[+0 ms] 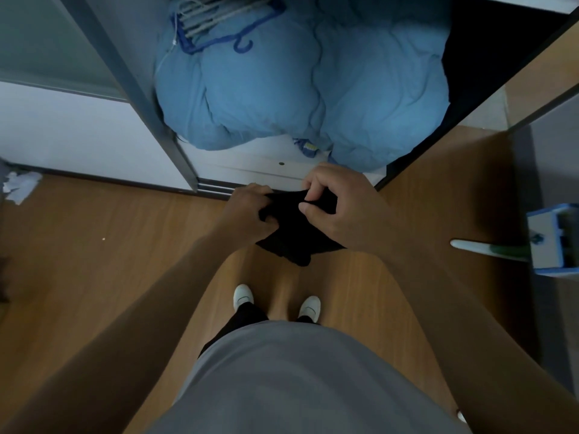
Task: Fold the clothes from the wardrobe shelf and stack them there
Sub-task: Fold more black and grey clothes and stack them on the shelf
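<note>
the person is standing in front of the open wardrobe and holding a black garment point(296, 242) in the air with both hands, above the wooden floor point(94, 245) and just in front of the white wardrobe shelf point(247, 158). the left hand point(250, 214) is gripping 1 bunched side of the cloth, its fingers curled into the fabric. the right hand point(335, 205) is pinching the upper edge just beside it, fingers point(315, 181) bent round a fold. the 2 hands are close together, so most of the cloth is hanging below them in a loose, crumpled lump.

the garment is so dark that its shape is hard to read; it is possibly a t-shirt or shorts, and no seams or sleeves are showing.

it is looking light, soft and limp, so it is going to sag wherever it is not being supported, and it is unlikely to slip from a firm pinch. nothing about it is fragile. the sensible hold is at 2 corners of 1 edge, shoulders or waistband, with the hands drawn well apart so the cloth is hanging flat before any fold.

a bulky blue duvet point(297, 89) is filling much of the shelf, with a bundle of hangers point(219, 26) lying on top of it, so the room for a stack there is looking tight. folding is judged to be only starting.
</note>
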Demonstrator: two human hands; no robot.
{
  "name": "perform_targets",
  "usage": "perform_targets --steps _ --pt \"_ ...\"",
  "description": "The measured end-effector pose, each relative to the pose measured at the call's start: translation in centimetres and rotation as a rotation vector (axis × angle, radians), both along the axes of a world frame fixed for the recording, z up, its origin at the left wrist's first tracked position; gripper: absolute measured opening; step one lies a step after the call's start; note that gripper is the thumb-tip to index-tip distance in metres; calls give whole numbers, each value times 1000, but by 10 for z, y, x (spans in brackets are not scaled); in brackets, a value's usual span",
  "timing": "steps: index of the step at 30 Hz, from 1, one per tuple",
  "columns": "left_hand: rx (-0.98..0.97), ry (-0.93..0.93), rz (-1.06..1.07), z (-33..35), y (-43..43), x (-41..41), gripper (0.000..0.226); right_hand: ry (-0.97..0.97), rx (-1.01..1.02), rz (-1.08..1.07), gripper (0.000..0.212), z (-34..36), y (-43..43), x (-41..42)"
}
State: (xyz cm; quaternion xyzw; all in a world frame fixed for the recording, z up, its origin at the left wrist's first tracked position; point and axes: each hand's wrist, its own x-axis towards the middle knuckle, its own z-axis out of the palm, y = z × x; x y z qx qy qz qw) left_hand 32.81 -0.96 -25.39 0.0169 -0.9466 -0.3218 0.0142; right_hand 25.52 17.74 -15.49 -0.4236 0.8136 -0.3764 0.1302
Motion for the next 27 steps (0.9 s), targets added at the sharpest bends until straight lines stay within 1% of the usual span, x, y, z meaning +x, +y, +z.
perform_targets --steps 3,5,8,9,13,15,16,19,20,22,24,27 --pt "25 -98 111 -26 -17 3 9 -11 0 -17 16 3 2 -1" --pt "71 -126 105 -38 -27 10 2 -19 -7 -34 15 3 3 -2" --pt "95 -119 87 -50 -33 20 10 -27 15 -23 14 1 5 -2" --pt "124 -115 111 -53 -33 21 15 -28 20 -20 14 -1 5 -2" --pt "323 -77 438 -47 -35 24 33 -57 79 -11 9 -6 12 -9" --pt "398 -42 540 -40 -40 24 31 -81 116 -15 9 -10 17 -12" --pt "414 -16 560 -35 -43 24 27 -89 127 -27 15 -11 20 -13" --pt "424 58 561 -20 -46 27 22 -97 231 -81 40 -19 23 -14" --pt "421 61 545 -17 -46 28 21 -92 279 -102 45 -21 22 -14" --pt "402 35 507 -13 -43 30 21 -77 342 -137 47 -25 21 -17" --pt "379 -6 481 -12 -40 29 22 -76 368 -134 45 -28 20 -19" --pt "352 -41 403 -12 -39 28 27 -186 379 -150 38 -31 16 -18"
